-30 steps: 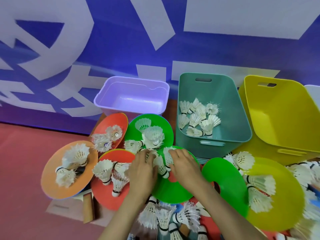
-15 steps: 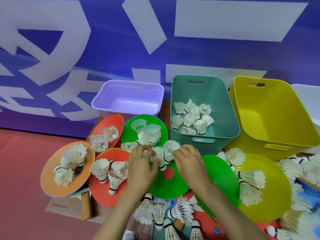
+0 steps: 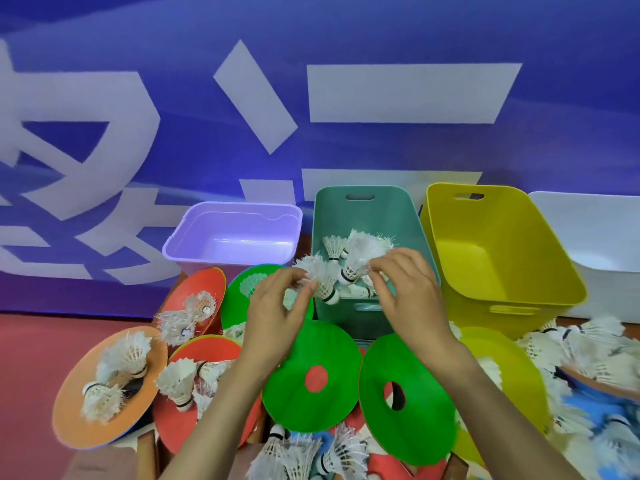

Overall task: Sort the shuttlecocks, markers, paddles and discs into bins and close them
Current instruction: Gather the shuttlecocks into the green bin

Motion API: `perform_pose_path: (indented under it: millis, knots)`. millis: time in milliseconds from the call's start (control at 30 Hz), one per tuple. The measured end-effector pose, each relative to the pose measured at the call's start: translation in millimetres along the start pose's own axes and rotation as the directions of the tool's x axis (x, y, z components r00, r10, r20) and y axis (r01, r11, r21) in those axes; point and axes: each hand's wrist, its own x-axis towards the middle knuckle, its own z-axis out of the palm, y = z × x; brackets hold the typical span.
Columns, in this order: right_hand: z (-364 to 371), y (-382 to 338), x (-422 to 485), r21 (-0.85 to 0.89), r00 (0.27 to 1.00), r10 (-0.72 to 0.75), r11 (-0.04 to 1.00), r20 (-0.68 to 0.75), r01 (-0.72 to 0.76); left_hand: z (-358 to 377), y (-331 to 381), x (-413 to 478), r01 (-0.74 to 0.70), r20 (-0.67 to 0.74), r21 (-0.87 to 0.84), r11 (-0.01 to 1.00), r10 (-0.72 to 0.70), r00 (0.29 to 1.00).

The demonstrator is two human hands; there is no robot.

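Note:
Both my hands are raised at the front rim of the teal bin [image 3: 412,216], which holds several white shuttlecocks. My left hand [image 3: 277,320] pinches the feathers of shuttlecocks [image 3: 320,278] just left of the bin's near edge. My right hand [image 3: 408,299] pinches a shuttlecock [image 3: 363,254] over the bin's opening. Green discs [image 3: 311,382] lie below my hands. More shuttlecocks rest on an orange disc [image 3: 69,410] and on red discs [image 3: 194,299] at the left.
A purple bin [image 3: 232,237] stands left of the teal one, a yellow bin [image 3: 498,254] to its right, and a white bin [image 3: 595,237] at the far right. A yellow-green disc [image 3: 519,382] and heaps of shuttlecocks [image 3: 588,348] fill the right side. A blue banner rises behind.
Both hands have lifted off the green discs with shuttlecocks and moved up and right to the teal bin. The green disc they covered is now bare.

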Motion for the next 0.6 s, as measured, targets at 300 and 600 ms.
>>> perform_pose_path:
  millis: [300,600]
  knots:
    - [26.2,73.6,42.5,-0.307,0.857,0.334,0.926,0.393,-0.221,52.9,6.7,72.0,-0.005,0.210,0.240,0.971,-0.047,0.977]
    - [63.5,99.7,51.4,-0.489,0.641,0.425,0.868,0.639,-0.088,106.1,-21.6,108.7,-0.118,0.448,0.591,0.798,-0.203,0.871]
